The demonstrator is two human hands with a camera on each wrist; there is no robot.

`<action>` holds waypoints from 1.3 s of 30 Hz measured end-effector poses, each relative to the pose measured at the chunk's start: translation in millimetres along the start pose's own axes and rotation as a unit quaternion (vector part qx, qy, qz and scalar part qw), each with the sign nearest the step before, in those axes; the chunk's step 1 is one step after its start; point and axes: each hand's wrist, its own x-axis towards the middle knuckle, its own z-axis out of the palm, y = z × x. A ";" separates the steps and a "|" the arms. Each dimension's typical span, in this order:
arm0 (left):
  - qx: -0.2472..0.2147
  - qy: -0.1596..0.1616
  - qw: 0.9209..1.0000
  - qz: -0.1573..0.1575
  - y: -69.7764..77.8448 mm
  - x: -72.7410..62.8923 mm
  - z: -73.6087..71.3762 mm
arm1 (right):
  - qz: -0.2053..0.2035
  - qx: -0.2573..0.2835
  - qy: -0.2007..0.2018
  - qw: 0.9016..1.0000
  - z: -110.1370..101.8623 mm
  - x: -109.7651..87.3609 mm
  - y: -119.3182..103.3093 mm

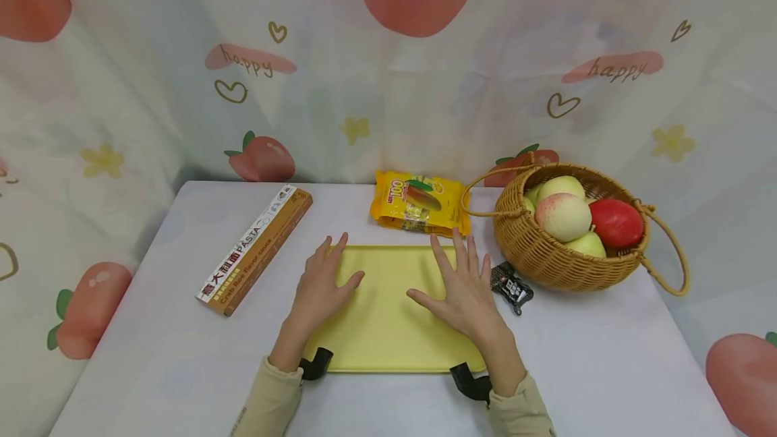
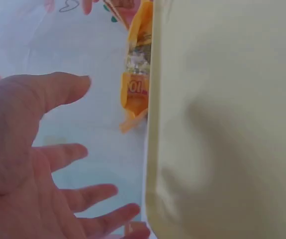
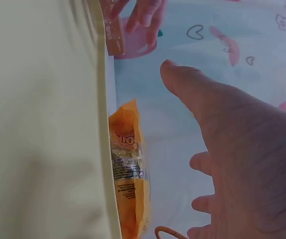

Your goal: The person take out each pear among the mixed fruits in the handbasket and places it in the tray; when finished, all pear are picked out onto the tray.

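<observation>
A yellow rectangular tray [image 1: 388, 315] lies in the middle of the table. Over its left side hovers my left hand [image 1: 322, 292], fingers spread, holding nothing. My right hand [image 1: 464, 295] is likewise spread above the tray's right side, with nothing in it. Just behind the tray sits a yellow snack packet [image 1: 419, 204] with a mango picture; the right fingertips are nearest to it. Right of that hand lies a small black wrapped packet [image 1: 512, 287]. In both wrist views the fingers stand apart, with the tray and the snack packet beyond them.
A long pasta box [image 1: 257, 248] lies slanted on the left of the table [image 1: 146, 356]. At the back right stands a wicker basket [image 1: 564, 275] holding several fruits, among them a red one [image 1: 616, 223] and a pinkish peach [image 1: 563, 217]. A printed curtain [image 1: 388, 100] hangs behind.
</observation>
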 end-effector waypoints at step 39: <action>-0.194 -0.102 0.973 -0.078 -82.4 8.0 -12.3 | -0.060 0.135 0.074 0.986 -17.6 7.3 19.0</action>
